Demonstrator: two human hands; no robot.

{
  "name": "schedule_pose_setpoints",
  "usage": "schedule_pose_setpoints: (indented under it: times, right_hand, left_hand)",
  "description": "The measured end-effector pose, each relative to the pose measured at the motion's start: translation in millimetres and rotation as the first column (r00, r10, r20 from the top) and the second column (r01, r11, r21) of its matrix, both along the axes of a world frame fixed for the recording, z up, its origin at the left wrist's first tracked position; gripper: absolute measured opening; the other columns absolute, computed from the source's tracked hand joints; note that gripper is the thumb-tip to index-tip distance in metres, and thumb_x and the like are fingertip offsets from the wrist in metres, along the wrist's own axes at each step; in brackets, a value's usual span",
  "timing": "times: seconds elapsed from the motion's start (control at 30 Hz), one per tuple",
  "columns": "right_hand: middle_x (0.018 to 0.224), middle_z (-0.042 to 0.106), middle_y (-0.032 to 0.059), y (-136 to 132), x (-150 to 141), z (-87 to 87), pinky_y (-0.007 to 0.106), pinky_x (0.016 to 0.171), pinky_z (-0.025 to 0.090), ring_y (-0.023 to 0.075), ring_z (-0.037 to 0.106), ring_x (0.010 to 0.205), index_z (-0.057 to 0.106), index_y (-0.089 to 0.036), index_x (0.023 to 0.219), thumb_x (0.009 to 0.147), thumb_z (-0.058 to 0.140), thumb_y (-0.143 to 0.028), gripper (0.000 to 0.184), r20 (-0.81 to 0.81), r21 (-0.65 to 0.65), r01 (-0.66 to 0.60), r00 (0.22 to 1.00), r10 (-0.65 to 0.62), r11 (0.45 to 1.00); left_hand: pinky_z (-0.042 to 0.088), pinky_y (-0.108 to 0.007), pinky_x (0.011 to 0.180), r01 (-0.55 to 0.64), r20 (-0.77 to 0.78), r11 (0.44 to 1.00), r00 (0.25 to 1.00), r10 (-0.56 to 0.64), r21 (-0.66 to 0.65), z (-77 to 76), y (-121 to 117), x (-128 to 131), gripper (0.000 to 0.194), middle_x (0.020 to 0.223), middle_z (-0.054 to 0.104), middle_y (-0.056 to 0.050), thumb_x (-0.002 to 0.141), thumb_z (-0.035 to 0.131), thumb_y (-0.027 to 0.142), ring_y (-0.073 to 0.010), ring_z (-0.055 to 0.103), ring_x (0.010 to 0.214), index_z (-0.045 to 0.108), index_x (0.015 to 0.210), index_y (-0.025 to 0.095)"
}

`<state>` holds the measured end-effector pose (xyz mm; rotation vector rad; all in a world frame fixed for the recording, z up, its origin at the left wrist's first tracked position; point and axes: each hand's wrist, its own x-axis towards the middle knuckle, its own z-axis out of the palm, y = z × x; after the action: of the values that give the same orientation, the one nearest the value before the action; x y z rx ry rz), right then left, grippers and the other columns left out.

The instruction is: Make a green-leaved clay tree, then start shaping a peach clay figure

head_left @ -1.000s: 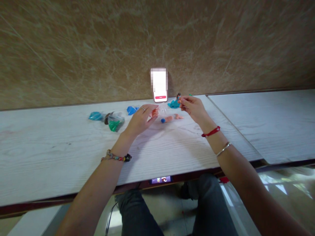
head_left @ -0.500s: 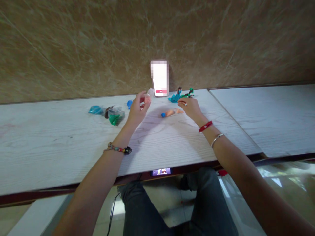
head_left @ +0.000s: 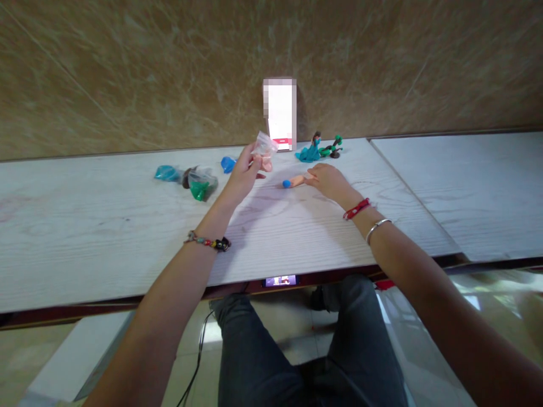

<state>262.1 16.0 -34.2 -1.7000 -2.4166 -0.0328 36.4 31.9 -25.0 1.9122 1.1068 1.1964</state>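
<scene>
My left hand (head_left: 245, 172) is closed on a small clear zip bag (head_left: 266, 146) with pink clay in it, held up above the table. My right hand (head_left: 331, 181) is down at the table, its fingertips pinched at the right end of a peach clay piece (head_left: 297, 180) that has a blue tip on its left. The hand covers that end of the piece. Just behind stand a small clay figure in a teal dress (head_left: 311, 151) and a clay tree (head_left: 333, 147) with green leaves and a brown base.
Bags of blue clay (head_left: 167, 173) and green clay (head_left: 200, 189), with a brown lump (head_left: 186, 177) between them, lie to the left. A blue clay bag (head_left: 228, 164) is beside my left hand. A lit phone (head_left: 281, 116) leans on the wall; another phone (head_left: 280, 280) sits below the table edge.
My right hand has come down onto the peach clay piece. My left hand has turned, and the bag in it now shows more fully. The camera view has tilted a little downward.
</scene>
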Motion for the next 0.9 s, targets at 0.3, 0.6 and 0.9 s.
schedule_pose_setpoints:
  times: [0.3, 0.6, 0.9]
  right_hand:
    - [0.134, 0.039, 0.018, -13, -13, -5.0, 0.047, 0.095, 0.031, 0.0262, 0.038, 0.121, 0.044, -0.008, 0.122, 0.076, 0.033, 0.0, 0.048, 0.094, -0.063, -0.02, 0.995, 0.026, 0.998]
    - [0.101, 0.065, 0.0101, -5, -1, 16.7, 0.034, 0.081, 0.046, 0.0212, 0.06, 0.093, 0.059, -0.014, 0.11, 0.082, 0.042, -0.018, 0.033, -0.532, 0.013, 0.109, 0.843, -0.085, 0.994]
    - [0.098, 0.062, 0.008, -15, -14, 27.9, 0.028, 0.068, 0.048, 0.0141, 0.057, 0.082, 0.062, -0.017, 0.104, 0.071, 0.059, -0.026, 0.034, -0.792, 0.048, -0.238, 0.583, 0.182, 0.97]
  left_hand:
    - [0.05, -0.024, 0.057, 0.003, 0.007, 0.999, 1.0, -0.002, -0.033, -1.8, -2, 4, 0.037, 0.096, 0.061, -0.008, 0.087, 0.035, 0.04, -0.0149, 0.06, 0.079, 0.039, 0.12, 0.025]
    - [0.047, -0.021, 0.056, 0.08, -0.073, 0.996, 0.994, -0.082, -0.034, 0.5, -7, 7, 0.033, 0.088, 0.057, -0.004, 0.084, 0.041, 0.026, -0.0114, 0.054, 0.072, 0.046, 0.116, 0.021]
    - [0.042, -0.018, 0.054, 0.202, -0.056, 0.973, 0.976, -0.21, -0.113, 2.6, -15, 13, 0.032, 0.088, 0.057, -0.004, 0.084, 0.041, 0.021, -0.0093, 0.05, 0.068, 0.05, 0.114, 0.021]
